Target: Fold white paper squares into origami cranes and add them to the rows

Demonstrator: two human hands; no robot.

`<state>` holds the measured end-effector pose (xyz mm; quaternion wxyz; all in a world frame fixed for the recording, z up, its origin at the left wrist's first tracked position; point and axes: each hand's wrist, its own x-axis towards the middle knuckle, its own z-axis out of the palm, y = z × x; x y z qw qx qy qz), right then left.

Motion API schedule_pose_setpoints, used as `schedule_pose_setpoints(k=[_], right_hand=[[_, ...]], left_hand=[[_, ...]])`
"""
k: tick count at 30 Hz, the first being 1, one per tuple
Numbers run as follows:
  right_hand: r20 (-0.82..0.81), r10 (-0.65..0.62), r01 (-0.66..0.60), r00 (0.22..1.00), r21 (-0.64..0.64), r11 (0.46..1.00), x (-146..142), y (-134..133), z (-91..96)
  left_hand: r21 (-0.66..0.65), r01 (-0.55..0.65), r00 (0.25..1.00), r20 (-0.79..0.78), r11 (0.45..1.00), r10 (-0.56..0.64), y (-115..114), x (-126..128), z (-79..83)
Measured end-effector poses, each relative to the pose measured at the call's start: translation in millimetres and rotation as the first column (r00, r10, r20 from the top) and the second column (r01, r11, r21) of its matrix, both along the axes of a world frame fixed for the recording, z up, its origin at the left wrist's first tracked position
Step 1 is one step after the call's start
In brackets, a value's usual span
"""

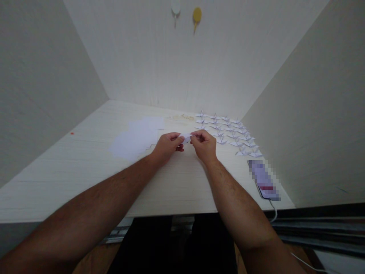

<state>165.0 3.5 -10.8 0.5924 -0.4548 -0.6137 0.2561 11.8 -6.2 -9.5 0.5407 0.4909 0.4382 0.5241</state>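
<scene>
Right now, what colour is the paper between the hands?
The paper is white, shown in the head view.

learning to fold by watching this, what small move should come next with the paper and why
Probably press a crease in the small paper with the right hand while the left hand steadies it: both hands pinch it, and what shows of it has no spread wings like the paper cranes in rows to the right.

Dim light, soft detail, pixelated phone [262, 179]
</scene>
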Motion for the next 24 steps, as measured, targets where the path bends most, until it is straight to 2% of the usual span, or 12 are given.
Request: schedule_pose_setpoints(k=[7,13,20,24], right_hand=[[-0.065,0.031,-0.033,0.997,-0.026,0.999,-0.2,-0.4,1.6],[-0.065,0.031,-0.033,0.997,-0.026,0.999,0.2,0.2,-0.5],[0.16,0.085,-0.115,0.984,0.193,0.974,8.2,5.0,-5.2],[0.247,0.047,-0.103,0.968,0.218,0.971,11.3,4.5,-3.4]], left_hand=[[0.077,-0.015,0.976,-0.215,0.997,0.031,-2.3,-1.6,5.7],[0.03,-0.032,0.992,-0.121,0.999,0.035,-4.9,0.3,8.8],[0.136,-0.013,0.951,-0.306,0.991,0.054,-3.0,-6.7,10.0],[0.12,-0.005,0.952,-0.303,0.993,0.041,-2.9,-6.5,10.1]])
